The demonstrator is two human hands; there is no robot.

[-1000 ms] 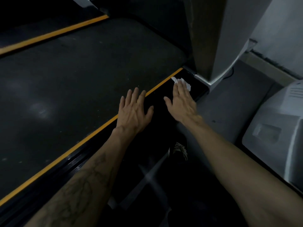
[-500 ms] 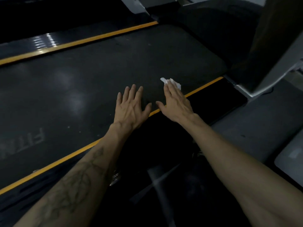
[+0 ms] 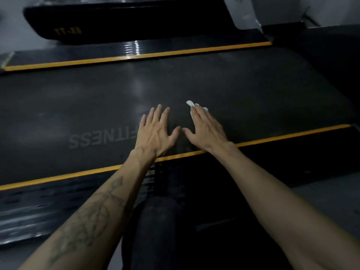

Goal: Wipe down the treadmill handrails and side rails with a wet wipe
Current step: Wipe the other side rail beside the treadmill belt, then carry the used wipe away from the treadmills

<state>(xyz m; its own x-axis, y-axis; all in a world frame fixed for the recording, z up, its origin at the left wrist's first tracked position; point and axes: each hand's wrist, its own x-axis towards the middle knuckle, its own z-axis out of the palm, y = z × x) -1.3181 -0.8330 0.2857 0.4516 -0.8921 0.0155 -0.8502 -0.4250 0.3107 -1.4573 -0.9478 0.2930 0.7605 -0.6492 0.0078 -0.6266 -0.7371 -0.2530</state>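
Both my hands lie flat on the dark treadmill belt (image 3: 253, 90). My right hand (image 3: 206, 129) has straight fingers pressing a white wet wipe (image 3: 191, 105) onto the belt; only the wipe's far edge shows past my fingertips. My left hand (image 3: 155, 131) rests palm down just to the left, fingers spread, holding nothing. The near side rail (image 3: 292, 152), black with a yellow stripe along its inner edge, runs under my wrists. The far side rail (image 3: 136, 49) with its yellow stripe crosses the top of the view.
A black handrail or frame part (image 3: 126, 22) with yellow lettering sits beyond the far rail. Grey "FITNESS" lettering (image 3: 101, 138) is printed on the belt left of my hands. My dark-trousered knee (image 3: 161, 230) is below, against the near rail. Grey floor (image 3: 321, 201) lies at lower right.
Both hands have slid from the near side rail across its yellow stripe onto the belt, the right hand carrying the wipe along. The view has swung left, away from the upright post.
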